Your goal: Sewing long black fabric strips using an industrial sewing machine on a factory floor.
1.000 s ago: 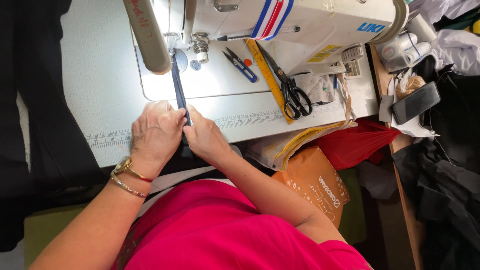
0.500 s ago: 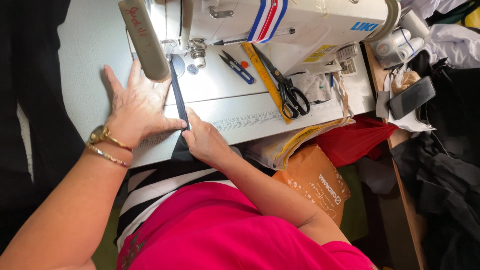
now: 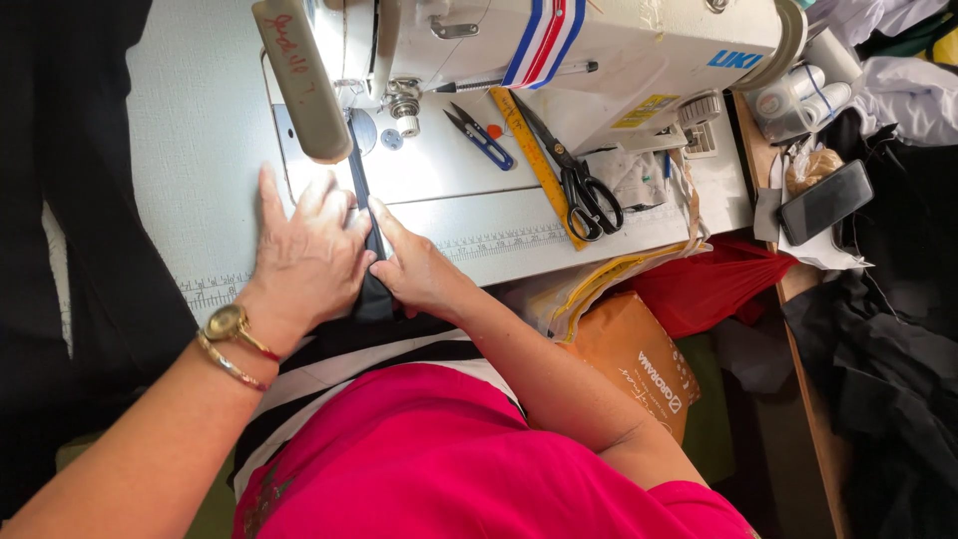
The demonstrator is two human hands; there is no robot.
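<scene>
- We judge the step as feeding: our left hand lies flat, fingers spread, on the one narrow black fabric strip under the white sewing machine.
- Our right hand pinches the strip's edge.
- Next calls for steady, straight guiding.
- Counted: one black-handled scissors, one blue thread snips, one yellow ruler.

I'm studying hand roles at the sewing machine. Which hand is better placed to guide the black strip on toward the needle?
Probably the left hand: it lies flat beside the strip, fingers toward the needle. The right hand pinches the strip nearer the table edge.
</scene>
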